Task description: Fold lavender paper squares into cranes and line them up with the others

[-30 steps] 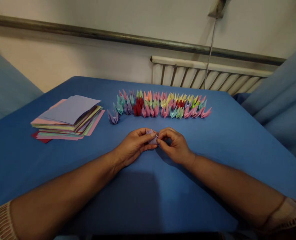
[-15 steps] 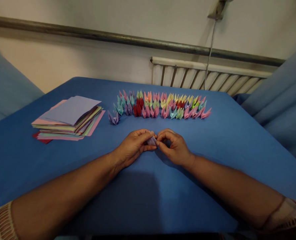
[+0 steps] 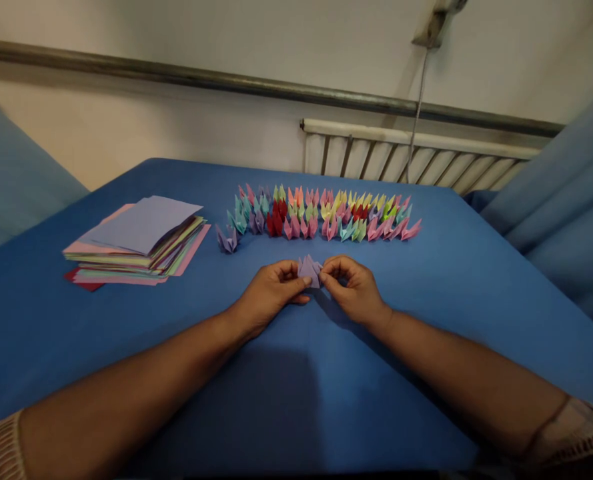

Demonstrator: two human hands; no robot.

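Observation:
A small lavender origami crane (image 3: 309,270), wings folded up, is held between my two hands just above the blue tablecloth. My left hand (image 3: 273,293) pinches its body from the left, thumb on the near face. With thumb and forefinger, my right hand (image 3: 353,287) grips a point at the crane's right side. Beyond my hands stand rows of finished paper cranes (image 3: 309,227) in pink, red, blue, green and yellow. One purple crane (image 3: 227,240) sits at the left front of the rows.
A thick stack of coloured paper sheets (image 3: 141,227) lies on the left of the blue-covered table (image 3: 256,413). Behind the table are a wall with a metal pipe (image 3: 236,83) and a radiator (image 3: 376,143). Blue curtains (image 3: 566,200) hang at both sides.
The lavender crane has turned upright, so its pointed wings now show between my hands. My left thumb has shifted lower on it, and my right fingers now pinch its right side.

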